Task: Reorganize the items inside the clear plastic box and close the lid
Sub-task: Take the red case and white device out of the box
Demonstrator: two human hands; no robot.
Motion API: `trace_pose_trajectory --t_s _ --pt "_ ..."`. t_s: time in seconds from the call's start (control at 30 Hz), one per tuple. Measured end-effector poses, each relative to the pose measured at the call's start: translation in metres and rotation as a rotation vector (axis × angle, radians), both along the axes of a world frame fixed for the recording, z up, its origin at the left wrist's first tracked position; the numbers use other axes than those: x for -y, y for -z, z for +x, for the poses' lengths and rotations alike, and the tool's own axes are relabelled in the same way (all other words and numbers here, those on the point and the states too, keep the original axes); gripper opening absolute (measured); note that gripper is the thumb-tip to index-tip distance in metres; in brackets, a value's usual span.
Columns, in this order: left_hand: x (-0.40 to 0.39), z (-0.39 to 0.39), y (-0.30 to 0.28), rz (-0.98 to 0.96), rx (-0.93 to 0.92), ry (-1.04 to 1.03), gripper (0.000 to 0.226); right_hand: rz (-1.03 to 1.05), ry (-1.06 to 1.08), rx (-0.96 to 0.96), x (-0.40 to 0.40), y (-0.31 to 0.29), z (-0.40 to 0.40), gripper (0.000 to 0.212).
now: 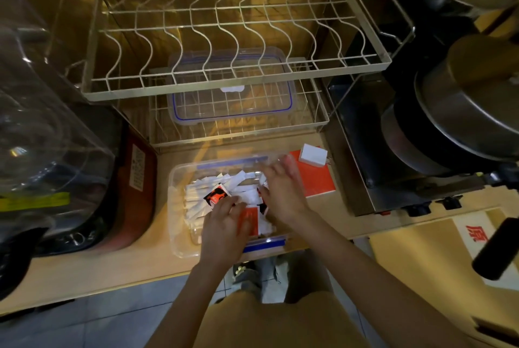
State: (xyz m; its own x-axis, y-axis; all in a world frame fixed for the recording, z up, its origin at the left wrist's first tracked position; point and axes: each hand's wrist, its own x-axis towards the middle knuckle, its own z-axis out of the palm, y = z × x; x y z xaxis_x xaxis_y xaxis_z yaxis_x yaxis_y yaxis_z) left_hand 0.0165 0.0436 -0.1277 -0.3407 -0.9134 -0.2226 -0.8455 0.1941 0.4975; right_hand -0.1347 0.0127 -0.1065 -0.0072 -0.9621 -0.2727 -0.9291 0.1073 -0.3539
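Note:
The clear plastic box [179, 238] with blue latches stands open on the wooden counter, close to its front edge. Inside lie several white paper sachets [196, 196] and red-and-black packets [216, 196]. My left hand [224, 232] reaches into the box's near half, fingers resting on an orange packet [251, 217]; whether it grips the packet is unclear. My right hand [283, 193] is over the box's right side, fingers spread on the sachets. The clear lid [233, 89] with a blue seal lies on the lower wire shelf behind the box.
A two-tier wire dish rack [236, 78] stands behind the box. An orange booklet [317, 179] with a white block [311, 155] on it lies right of the box. A steel appliance with pots [449, 123] is at the right, a red-and-black appliance [132, 193] at the left.

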Motion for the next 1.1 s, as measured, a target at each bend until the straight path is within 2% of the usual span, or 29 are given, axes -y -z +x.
trace_pose_trajectory --t_s 0.1,0.27,0.33,0.43,0.47,0.53,0.63,0.67,0.73,0.8,0.87,0.97,1.1 --pt "-0.001 -0.001 -0.001 0.082 0.073 -0.009 0.071 0.152 0.022 -0.103 0.005 0.011 0.004 0.092" --pt "0.0 -0.002 -0.002 0.133 0.134 0.001 0.06 0.257 0.051 -0.067 0.008 0.023 0.007 0.103" --pt "0.001 -0.002 0.0 0.151 0.137 -0.002 0.053 0.24 0.067 -0.042 0.007 0.03 0.005 0.097" --pt "0.002 -0.003 0.001 0.162 0.156 -0.005 0.043 0.201 0.168 0.051 0.003 0.037 0.002 0.054" --pt "0.002 -0.003 0.002 0.158 0.159 -0.009 0.043 0.179 0.167 0.048 0.002 0.038 0.0 0.049" --pt "0.002 -0.003 0.001 0.148 0.155 -0.013 0.045 0.192 0.13 0.012 0.001 0.035 0.0 0.054" --pt "0.001 -0.003 -0.002 0.132 0.141 -0.024 0.053 0.101 0.055 -0.053 0.0 0.018 0.0 0.08" --pt "0.001 -0.003 -0.002 0.132 0.14 -0.03 0.054 0.016 0.024 -0.07 -0.002 0.012 0.001 0.081" --pt "0.002 -0.003 0.0 0.138 0.141 -0.038 0.046 -0.127 0.015 0.032 -0.008 -0.004 -0.002 0.066" --pt "0.002 -0.004 0.002 0.138 0.145 -0.04 0.041 -0.167 0.131 0.274 -0.016 -0.023 -0.008 0.053" --pt "0.002 -0.005 0.002 0.128 0.144 -0.049 0.04 -0.226 0.306 0.444 -0.024 -0.036 -0.022 0.048" --pt "0.001 -0.005 0.0 0.108 0.137 -0.063 0.038 -0.286 0.533 0.418 -0.032 -0.035 -0.048 0.048" --pt "0.001 -0.006 0.0 0.084 0.131 -0.064 0.038 -0.118 0.615 0.283 -0.036 -0.019 -0.07 0.049"
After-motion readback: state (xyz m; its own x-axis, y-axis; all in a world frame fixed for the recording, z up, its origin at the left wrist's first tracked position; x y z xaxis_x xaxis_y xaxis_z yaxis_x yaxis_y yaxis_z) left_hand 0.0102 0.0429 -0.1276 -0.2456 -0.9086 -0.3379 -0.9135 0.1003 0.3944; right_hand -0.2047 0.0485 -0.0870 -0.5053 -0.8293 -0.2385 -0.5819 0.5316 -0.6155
